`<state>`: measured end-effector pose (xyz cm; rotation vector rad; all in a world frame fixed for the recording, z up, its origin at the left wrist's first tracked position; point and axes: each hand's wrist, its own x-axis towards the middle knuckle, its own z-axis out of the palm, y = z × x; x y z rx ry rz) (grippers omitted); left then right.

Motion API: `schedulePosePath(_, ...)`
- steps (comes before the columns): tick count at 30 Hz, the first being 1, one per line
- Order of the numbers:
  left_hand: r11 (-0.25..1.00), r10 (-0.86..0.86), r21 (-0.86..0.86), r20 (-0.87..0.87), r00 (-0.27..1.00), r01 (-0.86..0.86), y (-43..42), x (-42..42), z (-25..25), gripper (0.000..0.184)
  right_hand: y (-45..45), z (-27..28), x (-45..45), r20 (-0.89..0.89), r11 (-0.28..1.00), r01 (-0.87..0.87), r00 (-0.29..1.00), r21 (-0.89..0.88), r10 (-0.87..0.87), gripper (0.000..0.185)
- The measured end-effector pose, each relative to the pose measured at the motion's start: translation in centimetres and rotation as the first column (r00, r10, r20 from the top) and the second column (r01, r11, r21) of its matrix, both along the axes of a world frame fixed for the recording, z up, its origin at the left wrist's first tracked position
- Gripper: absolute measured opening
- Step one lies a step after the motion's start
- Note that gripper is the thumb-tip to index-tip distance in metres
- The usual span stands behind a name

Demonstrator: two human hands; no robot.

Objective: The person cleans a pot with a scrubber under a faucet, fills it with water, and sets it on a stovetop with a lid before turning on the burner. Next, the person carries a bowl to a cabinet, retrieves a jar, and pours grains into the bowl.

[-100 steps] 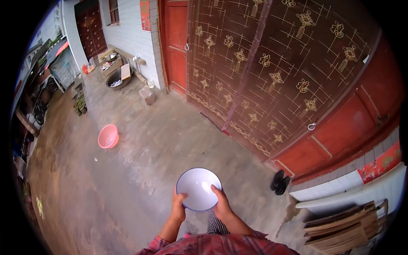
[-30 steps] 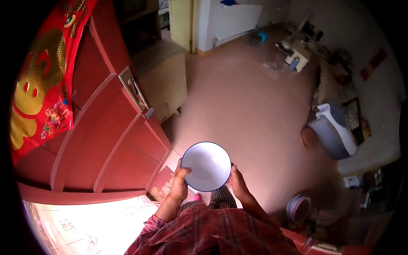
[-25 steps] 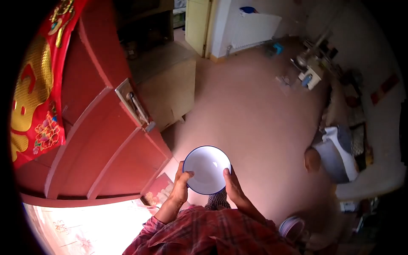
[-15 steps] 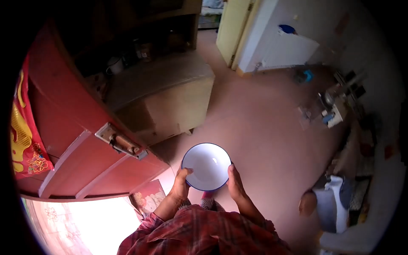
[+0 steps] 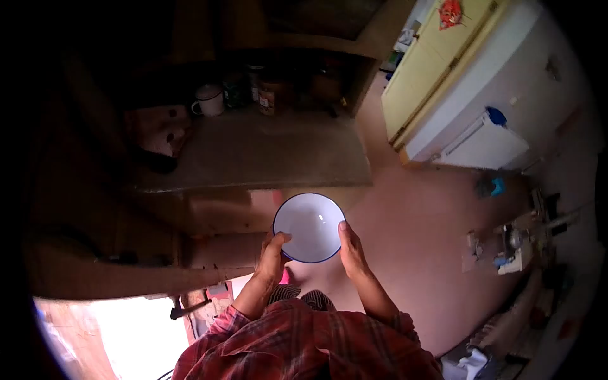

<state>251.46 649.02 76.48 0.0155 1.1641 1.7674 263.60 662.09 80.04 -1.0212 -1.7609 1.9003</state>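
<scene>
Between my two hands I hold a white enamel bowl (image 5: 309,228) with a thin blue rim, its inside facing up and nothing seen in it. My left hand (image 5: 272,256) grips its left side, with the thumb over the rim. At the right edge, my right hand (image 5: 352,250) clasps the bowl, thumb along the rim and the other fingers hidden beneath. The bowl is in front of my body, just short of a cabinet counter (image 5: 272,152).
On the counter stand a white mug (image 5: 209,100), a jar (image 5: 267,104) and a patterned bag or box (image 5: 161,130). A yellow door (image 5: 437,57) and a white radiator (image 5: 484,145) are beyond. Several items lie along the right wall. Bright light enters at lower left.
My view has turned left, and the cabinet counter is now nearer and ahead of me. The red door has left the view. Both hands still hold the bowl.
</scene>
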Motion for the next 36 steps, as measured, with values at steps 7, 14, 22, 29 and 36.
schedulePosePath(7,0.979,0.193,-0.054,-0.046,0.980,-0.196,7.7,-7.0,-0.5,0.045,9.0,0.4,-8.8,0.028,0.992,-0.121,0.992,-0.022,0.121,0.070)
schedulePosePath(14,0.913,0.264,-0.226,-0.307,0.914,-0.340,14.4,-14.3,-0.6,0.042,17.9,-4.0,-18.0,0.057,0.969,-0.246,0.968,0.006,0.245,0.070)
schedulePosePath(22,0.773,0.290,-0.428,-0.418,0.861,-0.468,19.2,-19.2,-4.1,0.039,22.5,-6.9,-24.1,0.091,0.944,-0.329,0.941,0.002,0.327,0.069)
schedulePosePath(29,0.740,0.116,-0.494,-0.576,0.809,-0.457,18.7,-21.0,-5.4,0.042,23.1,-9.6,-25.8,0.106,0.945,-0.293,0.954,0.147,0.279,0.065)
schedulePosePath(36,0.826,0.245,-0.321,-0.534,0.809,-0.463,15.1,-23.1,-1.2,0.044,24.7,-8.1,-24.9,0.036,0.987,-0.159,0.987,0.021,0.159,0.050)
